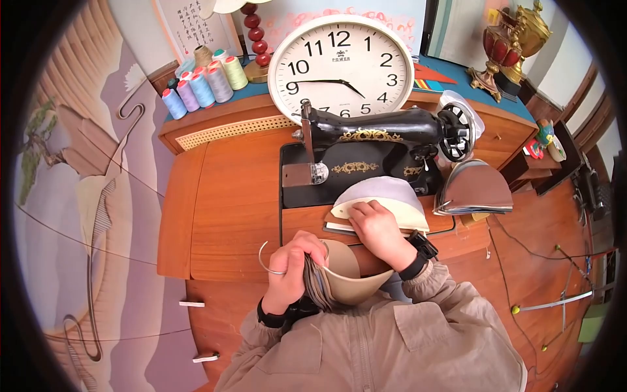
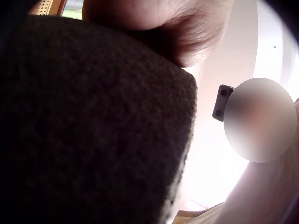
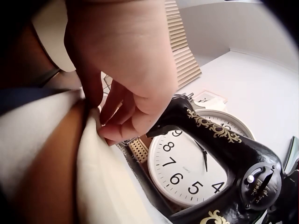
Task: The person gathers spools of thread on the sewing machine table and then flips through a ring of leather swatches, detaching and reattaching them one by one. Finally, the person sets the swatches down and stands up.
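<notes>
Gripping beige pieces [image 1: 356, 289] in our curled left hand [image 1: 292, 269], we are pinching a cream piece [image 1: 406, 214] with our right hand [image 1: 380, 232], both before the sewing machine [image 1: 385, 125], presumably keeping layers aligned.

The white clock [image 1: 339, 68] carries the word POWER below its 12, and hour numbers. The paper sheet [image 1: 194, 27] bears Chinese characters; marks on the sewing machine [image 3: 259, 185] are not clearly readable.
</notes>
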Tool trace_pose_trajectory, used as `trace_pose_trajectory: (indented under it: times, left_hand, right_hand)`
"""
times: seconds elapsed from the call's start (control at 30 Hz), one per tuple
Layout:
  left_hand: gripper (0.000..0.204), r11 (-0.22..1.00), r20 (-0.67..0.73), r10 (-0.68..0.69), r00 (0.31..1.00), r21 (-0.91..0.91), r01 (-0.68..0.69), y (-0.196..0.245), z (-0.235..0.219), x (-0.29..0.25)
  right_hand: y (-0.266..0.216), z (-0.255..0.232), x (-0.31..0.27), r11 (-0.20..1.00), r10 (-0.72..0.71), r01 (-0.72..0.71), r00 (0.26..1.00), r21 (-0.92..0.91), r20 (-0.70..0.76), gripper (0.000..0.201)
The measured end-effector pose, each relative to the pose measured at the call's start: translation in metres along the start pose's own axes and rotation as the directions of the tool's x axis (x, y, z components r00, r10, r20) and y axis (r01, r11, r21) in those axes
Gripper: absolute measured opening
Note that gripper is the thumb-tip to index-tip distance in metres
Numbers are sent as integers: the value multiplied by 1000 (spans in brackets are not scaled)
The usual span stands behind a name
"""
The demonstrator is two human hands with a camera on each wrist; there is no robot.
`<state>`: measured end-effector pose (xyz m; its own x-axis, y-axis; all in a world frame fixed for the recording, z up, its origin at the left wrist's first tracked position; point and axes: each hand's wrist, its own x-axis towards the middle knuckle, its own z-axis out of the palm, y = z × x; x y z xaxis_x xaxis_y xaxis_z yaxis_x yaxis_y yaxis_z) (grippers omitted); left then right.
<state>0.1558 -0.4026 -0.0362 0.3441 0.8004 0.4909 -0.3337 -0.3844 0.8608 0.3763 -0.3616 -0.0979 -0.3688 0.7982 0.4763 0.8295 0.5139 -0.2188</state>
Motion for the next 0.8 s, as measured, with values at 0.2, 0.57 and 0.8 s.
trace_pose_trajectory:
  times: [0.2, 0.57, 0.8]
  left_hand:
    - [44, 999, -9, -41, 999, -27, 41, -2, 8, 1]
    - [39, 985, 24, -131, 991, 114, 128, -4, 24, 10]
    - [45, 982, -29, -164, 986, 95, 166, -1, 37, 12]
  right_hand:
    - [-12, -32, 7, 919, 247, -201, 964, 338, -97, 11]
    - [-44, -91, -15, 393, 224, -186, 969, 900, 102, 17]
    - [-39, -101, -14, 471, 264, -160, 964, 867, 35, 13]
